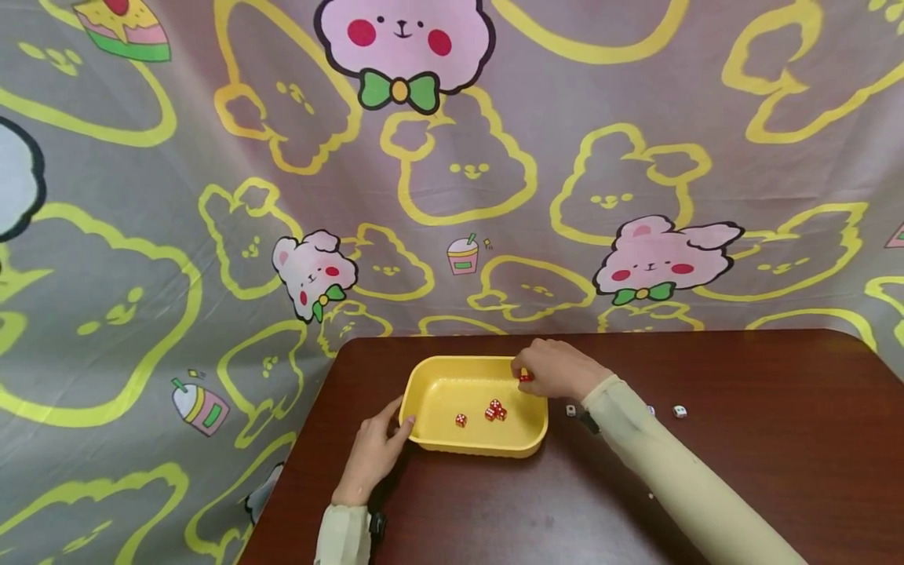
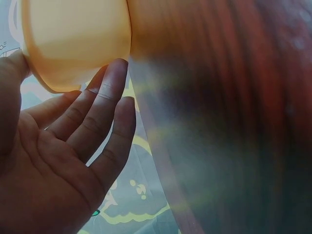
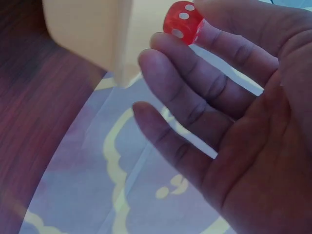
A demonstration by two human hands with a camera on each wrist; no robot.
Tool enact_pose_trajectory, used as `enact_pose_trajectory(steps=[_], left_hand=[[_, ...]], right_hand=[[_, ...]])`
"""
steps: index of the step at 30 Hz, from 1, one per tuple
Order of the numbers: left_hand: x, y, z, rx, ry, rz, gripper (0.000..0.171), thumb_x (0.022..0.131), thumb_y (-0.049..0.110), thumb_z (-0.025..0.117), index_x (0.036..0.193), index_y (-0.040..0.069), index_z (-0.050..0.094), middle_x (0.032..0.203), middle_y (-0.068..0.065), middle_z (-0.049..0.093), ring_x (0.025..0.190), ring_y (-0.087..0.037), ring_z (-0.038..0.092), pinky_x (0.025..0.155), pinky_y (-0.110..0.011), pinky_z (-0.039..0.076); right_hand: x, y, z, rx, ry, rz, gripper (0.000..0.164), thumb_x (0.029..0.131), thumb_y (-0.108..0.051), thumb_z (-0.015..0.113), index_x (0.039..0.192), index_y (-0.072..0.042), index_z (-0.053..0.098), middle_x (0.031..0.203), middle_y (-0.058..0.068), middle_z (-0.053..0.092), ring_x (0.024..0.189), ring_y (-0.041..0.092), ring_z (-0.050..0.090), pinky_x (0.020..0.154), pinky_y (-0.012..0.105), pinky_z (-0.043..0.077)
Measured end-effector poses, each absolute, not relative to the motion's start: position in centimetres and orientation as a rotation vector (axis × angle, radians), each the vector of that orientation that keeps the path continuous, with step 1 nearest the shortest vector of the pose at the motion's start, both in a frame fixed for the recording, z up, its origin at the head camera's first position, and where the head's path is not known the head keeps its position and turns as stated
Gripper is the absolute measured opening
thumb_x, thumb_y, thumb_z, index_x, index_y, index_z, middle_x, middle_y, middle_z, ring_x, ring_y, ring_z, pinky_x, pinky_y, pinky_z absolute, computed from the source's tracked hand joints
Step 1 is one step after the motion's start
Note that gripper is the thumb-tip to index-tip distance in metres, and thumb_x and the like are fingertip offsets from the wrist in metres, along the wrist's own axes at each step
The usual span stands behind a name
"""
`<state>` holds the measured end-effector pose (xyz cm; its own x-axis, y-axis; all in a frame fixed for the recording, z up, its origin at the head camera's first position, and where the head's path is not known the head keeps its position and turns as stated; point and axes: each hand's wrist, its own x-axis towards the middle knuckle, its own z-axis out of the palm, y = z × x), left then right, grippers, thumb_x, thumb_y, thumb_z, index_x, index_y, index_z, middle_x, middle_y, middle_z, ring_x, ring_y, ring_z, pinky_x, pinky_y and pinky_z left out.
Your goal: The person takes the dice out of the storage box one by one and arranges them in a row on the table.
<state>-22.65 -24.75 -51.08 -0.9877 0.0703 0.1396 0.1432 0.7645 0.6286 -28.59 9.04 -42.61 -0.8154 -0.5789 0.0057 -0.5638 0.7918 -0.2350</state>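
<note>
A yellow plastic tray [image 1: 445, 449] lies on the dark wooden table, with several red dice [image 1: 497, 411] with white pips on its floor. My left hand [image 1: 374, 449] holds the tray's left end, the thumb over the rim and the fingers along the outside; the left wrist view shows those fingers [image 2: 113, 83] against the wall. Over the tray's far right corner, my right hand [image 1: 561, 370] pinches one red die [image 3: 183, 22] between thumb and fingertips. In the right wrist view the remaining fingers are spread loosely beside the tray wall [image 3: 87, 34].
Right of the tray, a white die [image 1: 679, 411] and another small white die [image 1: 570, 410] lie on the table [image 1: 763, 471]. A third is partly hidden by the right sleeve. A patterned cloth [image 1: 438, 188] hangs behind and to the left of the table.
</note>
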Motion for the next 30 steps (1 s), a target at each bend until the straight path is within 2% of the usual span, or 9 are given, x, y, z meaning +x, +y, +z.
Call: enact_pose_trajectory(steps=[16, 23, 30], left_hand=[[-22.6, -24.9, -51.2, -0.146, -2.847, -1.016, 0.045, 0.095, 0.037, 0.061, 0.135, 0.019, 0.057, 0.066, 0.007, 0.054, 0.057, -0.006, 0.048, 0.060, -0.021, 0.040], [-22.6, -24.8, -51.1, -0.132, -2.857, -1.017, 0.045, 0.095, 0.035, 0.062, 0.135, 0.017, 0.057, 0.068, 0.005, 0.055, 0.057, -0.007, 0.048, 0.058, -0.021, 0.039], [-22.7, -24.7, -51.1, -0.141, -2.862, -1.008, 0.044, 0.094, 0.035, 0.062, 0.135, 0.018, 0.058, 0.069, 0.004, 0.056, 0.058, -0.007, 0.048, 0.059, -0.021, 0.039]], right_hand=[[-27.3, 12.3, -43.9, -0.927, 2.954, -0.373, 0.007, 0.082, -0.027, 0.073, 0.077, -0.025, 0.068, 0.061, -0.013, 0.051, 0.056, 0.006, 0.045, 0.052, 0.024, 0.037], [-26.8, 13.5, -44.3, -0.867, 2.905, -0.435, 0.003, 0.082, -0.026, 0.073, 0.082, -0.025, 0.071, 0.063, -0.015, 0.054, 0.055, 0.005, 0.048, 0.053, 0.023, 0.041], [-26.3, 14.2, -44.8, -0.844, 2.898, -0.403, 0.006, 0.083, -0.025, 0.073, 0.078, -0.026, 0.069, 0.064, -0.014, 0.055, 0.056, 0.007, 0.048, 0.054, 0.025, 0.041]])
